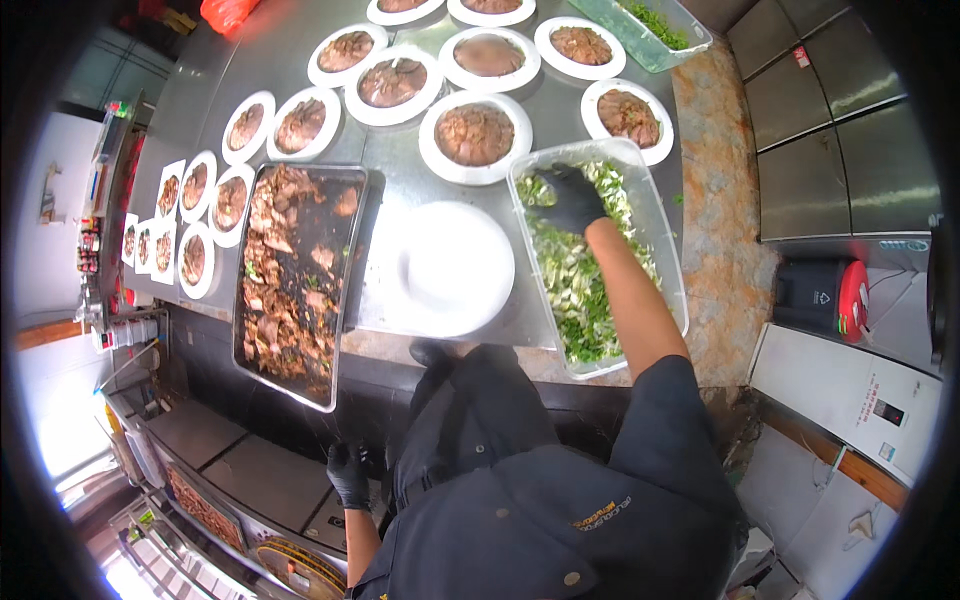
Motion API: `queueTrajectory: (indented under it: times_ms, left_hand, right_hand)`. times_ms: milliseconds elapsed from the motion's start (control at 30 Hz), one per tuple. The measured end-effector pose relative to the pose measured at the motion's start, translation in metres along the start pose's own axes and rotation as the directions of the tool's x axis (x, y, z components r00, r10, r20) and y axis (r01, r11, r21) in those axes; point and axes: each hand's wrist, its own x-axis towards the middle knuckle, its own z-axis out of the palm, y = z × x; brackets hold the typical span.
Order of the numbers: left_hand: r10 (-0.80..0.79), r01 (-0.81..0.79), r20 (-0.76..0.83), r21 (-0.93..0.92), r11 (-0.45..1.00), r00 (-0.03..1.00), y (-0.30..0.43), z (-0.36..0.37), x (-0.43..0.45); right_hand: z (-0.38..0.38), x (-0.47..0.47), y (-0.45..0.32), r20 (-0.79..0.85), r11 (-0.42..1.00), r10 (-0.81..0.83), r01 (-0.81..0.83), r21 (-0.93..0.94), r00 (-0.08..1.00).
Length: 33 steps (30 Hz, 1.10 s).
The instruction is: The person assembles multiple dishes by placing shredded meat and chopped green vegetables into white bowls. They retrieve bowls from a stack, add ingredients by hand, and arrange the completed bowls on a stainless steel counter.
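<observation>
My right hand (568,201), in a black glove, reaches into a clear plastic tub (677,289) of chopped greens (581,289). Its fingers are down among the greens, and whether they grip any is hidden. To the left of the tub, a white plate (457,270) with no food on it lies near the table's front edge. A dark metal tray (349,247) of sliced cooked meat (274,300) is farther left, its near end past the table edge. My left hand (347,474), also black-gloved, hangs low beside my body, below the tray; its grip is unclear.
Several white plates of sliced meat (474,135) cover the far and left parts of the steel table (390,161). A green-tinted tub (652,56) of herbs stands at the far right, and a red plastic bag (227,13) at the far left. Steel cabinets (806,172) stand to the right.
</observation>
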Motion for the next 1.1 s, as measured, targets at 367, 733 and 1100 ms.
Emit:
queueTrajectory:
  times_ms: [367, 733, 1100]
  left_hand:
    - [0.234, -0.229, 0.314, -0.054, 0.972, 0.92, 0.042, 0.067, 0.096]
    - [0.441, -0.456, 0.579, -0.131, 0.88, 0.685, 0.119, 0.207, -0.003]
    - [0.538, -0.735, 0.562, 0.202, 0.647, 0.628, 0.115, 0.442, -0.147]
  right_hand:
    - [-0.048, -0.191, -0.008, 0.306, 0.962, -0.07, -0.017, 0.271, 0.949]
    - [-0.031, -0.218, 0.038, 0.288, 0.992, 0.107, -0.122, 0.036, 0.952]
    - [-0.06, -0.162, 0.084, 0.318, 0.974, -0.198, 0.149, 0.172, 0.927]
